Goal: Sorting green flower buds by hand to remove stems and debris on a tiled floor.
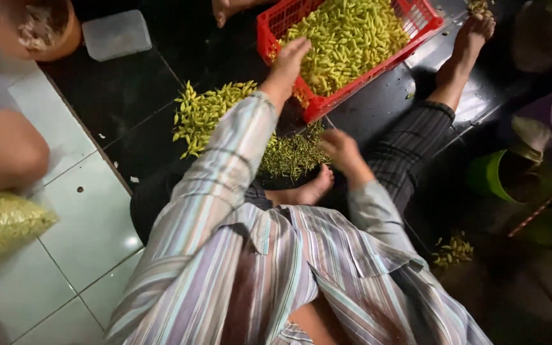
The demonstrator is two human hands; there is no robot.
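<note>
My left hand point(289, 61) reaches into a red plastic crate point(416, 19) heaped with small yellow-green chili peppers point(349, 38); its fingers rest on the peppers, and whether they grip any is hidden. My right hand point(340, 148) hovers low over a pile of thin green stems point(292, 156) on the dark floor, fingers curled, contents unseen. A loose heap of the same peppers point(206, 112) lies left of the crate. I wear a striped shirt and sit with legs spread, one bare foot point(311, 188) tucked near the stems.
An orange bowl point(33, 29) and a clear plastic tub point(116, 35) sit far left. Another person's knee point(1, 150) and a filled sack point(1, 223) are at left. A green bucket point(499, 176) stands right; a few peppers point(452, 250) lie near it.
</note>
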